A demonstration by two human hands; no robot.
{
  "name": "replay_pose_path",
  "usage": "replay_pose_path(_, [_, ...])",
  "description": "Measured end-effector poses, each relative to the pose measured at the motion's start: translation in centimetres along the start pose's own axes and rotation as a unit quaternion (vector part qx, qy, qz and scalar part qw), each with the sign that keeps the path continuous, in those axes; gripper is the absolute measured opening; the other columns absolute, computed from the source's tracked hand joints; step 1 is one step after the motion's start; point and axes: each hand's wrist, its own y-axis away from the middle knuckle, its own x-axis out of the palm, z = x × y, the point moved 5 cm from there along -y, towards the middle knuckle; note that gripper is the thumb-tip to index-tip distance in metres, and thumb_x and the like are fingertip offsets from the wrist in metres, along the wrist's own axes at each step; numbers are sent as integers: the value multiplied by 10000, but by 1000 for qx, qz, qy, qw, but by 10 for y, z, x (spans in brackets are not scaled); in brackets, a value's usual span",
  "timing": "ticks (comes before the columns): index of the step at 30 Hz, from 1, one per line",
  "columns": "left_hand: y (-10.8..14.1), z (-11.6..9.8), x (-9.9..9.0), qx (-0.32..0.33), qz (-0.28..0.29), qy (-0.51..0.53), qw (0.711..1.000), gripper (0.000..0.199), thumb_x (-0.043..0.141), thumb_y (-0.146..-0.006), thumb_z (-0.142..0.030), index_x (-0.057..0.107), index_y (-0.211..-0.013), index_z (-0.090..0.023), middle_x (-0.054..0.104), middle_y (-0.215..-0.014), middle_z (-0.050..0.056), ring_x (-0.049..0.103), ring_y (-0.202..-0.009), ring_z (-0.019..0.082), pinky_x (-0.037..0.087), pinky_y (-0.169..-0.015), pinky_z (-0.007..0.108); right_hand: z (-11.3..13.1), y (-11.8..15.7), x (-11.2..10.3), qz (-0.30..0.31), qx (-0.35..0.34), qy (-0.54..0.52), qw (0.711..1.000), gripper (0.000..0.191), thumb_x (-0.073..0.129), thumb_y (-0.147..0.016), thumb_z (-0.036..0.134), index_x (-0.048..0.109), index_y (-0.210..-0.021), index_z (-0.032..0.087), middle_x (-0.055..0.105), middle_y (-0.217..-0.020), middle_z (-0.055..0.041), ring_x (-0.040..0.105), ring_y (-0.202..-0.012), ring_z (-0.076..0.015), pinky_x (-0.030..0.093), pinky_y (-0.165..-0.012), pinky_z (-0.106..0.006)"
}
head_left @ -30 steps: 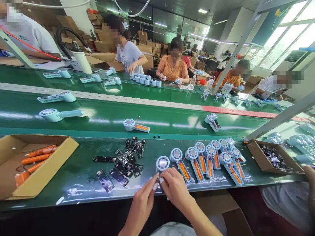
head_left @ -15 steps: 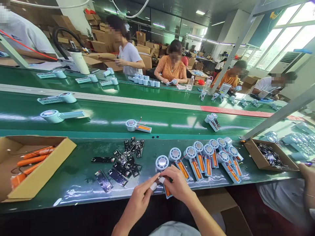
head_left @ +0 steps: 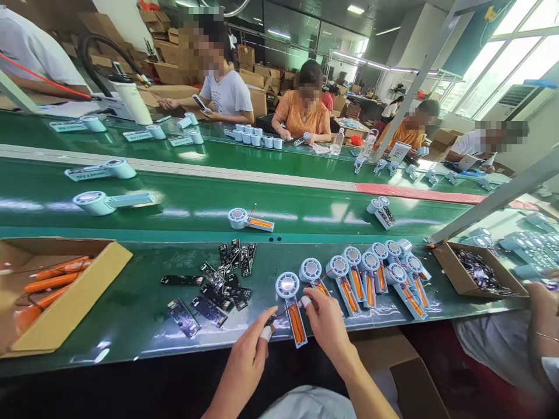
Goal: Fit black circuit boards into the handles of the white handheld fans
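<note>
A light-blue handheld fan (head_left: 287,286) lies at the bench's front edge, its open handle towards me with an orange battery (head_left: 296,321) and dark red wires inside. To the left of this handle, my left hand (head_left: 250,349) pinches a small dark piece (head_left: 271,319) between thumb and fingers; a thin wire runs from it towards the fan. On the handle's other side, my right hand (head_left: 326,320) has thumb and forefinger closed near the fan's neck, and what they hold is too small to make out. White covers wrap some fingertips.
Several black circuit boards (head_left: 215,295) lie loosely left of the fan. An open carton (head_left: 74,314) of orange batteries stands farther left. More open fans (head_left: 370,262) crowd the right, before a carton (head_left: 458,282) of dark parts. Beyond runs a green conveyor (head_left: 196,198); several people work opposite.
My hands have drawn apart from over the handle, uncovering the orange battery. A dark piece now shows in my left fingers. Fans on the near belt have shifted slightly right.
</note>
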Motion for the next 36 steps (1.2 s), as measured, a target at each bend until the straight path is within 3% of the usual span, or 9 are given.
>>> replay_pose_path(3, [0,3,-3,4,-9,-17,1000,467,589,-779,-300,712,-1227,-260,732,-715,37,704,-689,260,559,-811,366,5,-5,-1,-11,-44,92,995,354,467,-938,106,646,-1232,193,777,-915,-90,740,-774,-240,525,-652,-289])
replay_pose_path(5, [0,8,-4,-2,-8,-36,999,481,570,-792,-294,678,-1259,-254,743,-776,43,707,-710,262,549,-832,378,9,-7,-6,-6,-85,139,987,402,451,-927,62,606,-1279,178,768,-895,-96,738,-779,-246,531,-650,-294])
replay_pose_path(10, [-1,11,-2,-12,7,-48,999,461,530,-814,-318,608,-1262,-243,744,-838,46,674,-645,230,537,-783,375,32,-13,-13,-5,-212,57,976,370,416,-949,49,609,-1234,186,757,-1078,-119,712,-1032,-236,555,-870,-340])
replay_pose_path(13, [-3,2,0,-14,-4,-24,1000,374,496,-819,-337,614,-1159,-235,699,-715,15,632,-566,214,529,-677,348,39,-19,-4,19,-164,-84,983,301,514,-937,104,628,-1196,207,780,-1006,-65,736,-935,-201,561,-838,-302])
replay_pose_path(17, [-2,-2,5,-32,5,25,999,215,490,-850,-368,612,-987,-256,591,-571,-42,567,-488,182,473,-528,280,42,-18,13,57,-84,-197,975,178,599,-869,107,709,-971,203,743,-799,-5,687,-711,-149,531,-686,-232])
replay_pose_path(23, [2,2,7,-56,-30,62,996,291,425,-935,-458,576,-1042,-233,521,-540,-73,495,-448,147,418,-466,241,47,-11,15,54,-177,-142,972,221,588,-863,51,728,-935,206,717,-874,-41,620,-849,-188,503,-765,-282])
replay_pose_path(28, [-3,-7,11,-56,3,40,998,439,438,-911,-581,586,-1045,-190,506,-519,-72,484,-433,144,391,-446,244,44,-9,14,35,-207,-125,970,196,588,-898,55,711,-960,195,690,-907,-58,592,-851,-192,506,-768,-293])
replay_pose_path(33, [-4,-9,14,-54,2,34,998,435,424,-910,-590,575,-1001,-193,489,-501,-80,474,-413,136,385,-429,242,43,-5,18,30,-258,-73,963,208,558,-951,95,707,-1036,213,670,-932,-62,571,-869,-203,505,-756,-308])
replay_pose_path(36, [-2,-8,14,-49,-19,52,997,405,439,-919,-545,549,-1091,-195,529,-520,-79,497,-408,140,421,-420,245,41,-5,18,-7,-254,-50,966,214,531,-957,96,703,-1019,207,650,-907,-61,558,-845,-202,500,-737,-311])
